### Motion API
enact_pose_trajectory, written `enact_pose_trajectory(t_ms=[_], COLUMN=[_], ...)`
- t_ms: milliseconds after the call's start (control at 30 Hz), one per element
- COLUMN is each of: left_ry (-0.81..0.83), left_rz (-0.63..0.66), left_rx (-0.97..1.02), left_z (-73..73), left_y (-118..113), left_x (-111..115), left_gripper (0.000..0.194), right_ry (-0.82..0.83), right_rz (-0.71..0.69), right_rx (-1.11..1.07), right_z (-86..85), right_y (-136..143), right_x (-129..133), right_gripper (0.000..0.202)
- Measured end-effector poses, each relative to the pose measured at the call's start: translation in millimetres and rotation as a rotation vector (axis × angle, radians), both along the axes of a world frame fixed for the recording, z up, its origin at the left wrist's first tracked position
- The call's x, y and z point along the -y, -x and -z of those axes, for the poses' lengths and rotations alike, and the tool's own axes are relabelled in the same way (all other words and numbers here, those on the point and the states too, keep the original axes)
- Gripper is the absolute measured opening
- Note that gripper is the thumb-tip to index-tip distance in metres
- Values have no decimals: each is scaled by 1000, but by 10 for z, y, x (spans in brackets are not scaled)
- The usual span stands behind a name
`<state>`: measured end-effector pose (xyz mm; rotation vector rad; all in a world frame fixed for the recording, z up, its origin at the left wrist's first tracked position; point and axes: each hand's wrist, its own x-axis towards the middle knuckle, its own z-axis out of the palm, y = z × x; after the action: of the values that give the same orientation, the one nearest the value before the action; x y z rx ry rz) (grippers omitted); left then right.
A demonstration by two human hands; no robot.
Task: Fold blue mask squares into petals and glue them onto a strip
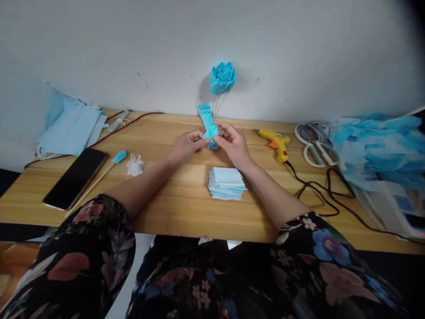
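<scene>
A small piece of blue fabric (210, 132) is pinched between my two hands above the middle of the table. My left hand (188, 146) grips its lower left edge, thumb and fingers closed. On its right side, my right hand (232, 144) holds it between thumb and fingers. Behind the held piece, a crinkled blue strip (205, 113) reaches up toward the wall; whether they are joined I cannot tell. A blue fabric flower (222, 79) on a thin stick stands at the wall. Nearer me lies a stack of cut pale-blue pieces (226, 182).
Left on the wooden table (172, 208) are face masks (71, 126), a black phone (76, 178), a blue-tipped stick (99, 178) and white scraps (134, 165). Rightward lie a yellow glue gun (280, 144) with its black cord, scissors (315, 153) and a blue fabric heap (381, 146).
</scene>
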<state>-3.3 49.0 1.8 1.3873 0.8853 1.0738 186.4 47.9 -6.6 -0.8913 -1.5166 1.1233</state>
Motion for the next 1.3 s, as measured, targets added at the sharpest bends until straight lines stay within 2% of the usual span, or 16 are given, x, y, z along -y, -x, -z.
enact_pose_trajectory(t_ms=[267, 700, 900, 1300], left_ry=[-5, 10, 16, 14], left_rz=[26, 2, 3, 13], left_rx=[-37, -5, 11, 14], left_z=[-20, -15, -18, -10], left_y=[6, 8, 13, 10], left_x=[23, 11, 12, -1], left_gripper=[48, 42, 44, 47], right_ry=[-45, 43, 47, 47], right_rz=[-5, -28, -48, -51], right_rx=[31, -2, -10, -2], right_z=[28, -40, 7, 14], right_y=[-8, -37, -38, -39], right_x=[-39, 18, -17, -21], right_gripper=[48, 55, 63, 57])
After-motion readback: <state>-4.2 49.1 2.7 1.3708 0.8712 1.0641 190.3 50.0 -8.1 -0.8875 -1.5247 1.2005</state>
